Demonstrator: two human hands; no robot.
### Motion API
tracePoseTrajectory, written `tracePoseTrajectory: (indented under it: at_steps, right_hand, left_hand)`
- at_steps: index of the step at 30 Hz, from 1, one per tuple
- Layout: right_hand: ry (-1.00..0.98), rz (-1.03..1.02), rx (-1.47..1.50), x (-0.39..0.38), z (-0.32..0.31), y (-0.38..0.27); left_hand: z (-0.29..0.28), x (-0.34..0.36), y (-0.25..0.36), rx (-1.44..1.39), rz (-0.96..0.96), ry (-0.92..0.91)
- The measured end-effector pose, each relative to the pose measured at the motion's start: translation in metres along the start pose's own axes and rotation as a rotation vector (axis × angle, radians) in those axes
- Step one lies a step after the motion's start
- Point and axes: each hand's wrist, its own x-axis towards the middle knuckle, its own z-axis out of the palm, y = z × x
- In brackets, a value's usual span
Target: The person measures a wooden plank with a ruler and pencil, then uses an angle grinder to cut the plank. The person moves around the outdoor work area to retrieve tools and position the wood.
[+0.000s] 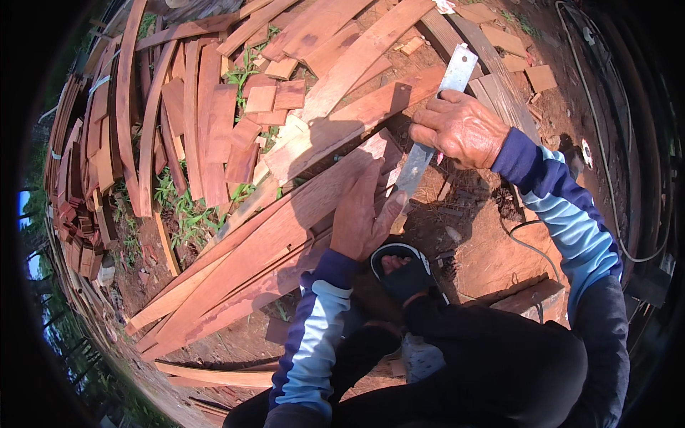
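My right hand (457,128) is closed on a flat silver metal strip (459,69) with a hole near its top, held at a slant over the planks. My left hand (365,210) is closed at the end of a long reddish plank (264,257), its thumb against the lower part of the metal strip; its fingertips are partly hidden. The plank lies diagonally toward the lower left, among several similar boards. The strip's lower end lies beside the plank's end; whether it rests on the wood I cannot tell.
Loose planks (210,128) and short offcuts (260,100) cover dirt and weeds at the upper left, with stacked strips (75,185) at the far left. A cable (585,71) runs down the right. My sandalled foot (396,271) is below my hands, near a low block (535,299).
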Motion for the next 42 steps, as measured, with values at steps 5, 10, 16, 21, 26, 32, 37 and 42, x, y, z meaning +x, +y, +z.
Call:
tracePoseTrajectory:
  at_steps: [5,10,16,21,26,32,37,42]
  right_hand:
    - [0.282,0.057,0.197,0.03,-0.002,-0.011]
    - [0.266,0.941,1.17,-0.019,0.067,-0.079]
    - [0.411,1.043,1.801,-0.021,0.104,-0.14]
    - [0.499,1.185,1.908,-0.018,0.145,-0.132]
    - [0.576,1.143,1.859,-0.01,0.172,-0.123]
    - [0.53,1.152,1.811,-0.007,0.172,-0.118]
    - [0.514,1.153,1.764,-0.018,0.186,-0.125]
    - [0.533,1.173,1.807,-0.008,0.177,-0.118]
  left_hand:
    - [0.04,-0.016,0.002,-0.833,-0.592,0.278]
    - [0.038,-0.009,-0.026,-1.066,-0.608,0.523]
    - [0.063,0.018,-0.035,-1.002,-0.655,0.546]
    - [0.05,0.021,-0.052,0.082,-0.338,0.413]
    - [0.031,0.014,-0.084,0.51,-0.007,0.163]
    - [0.035,0.008,-0.091,0.553,-0.026,0.142]
    - [0.032,0.012,-0.088,0.418,-0.068,0.043]
    - [0.027,0.015,-0.082,0.526,-0.05,-0.009]
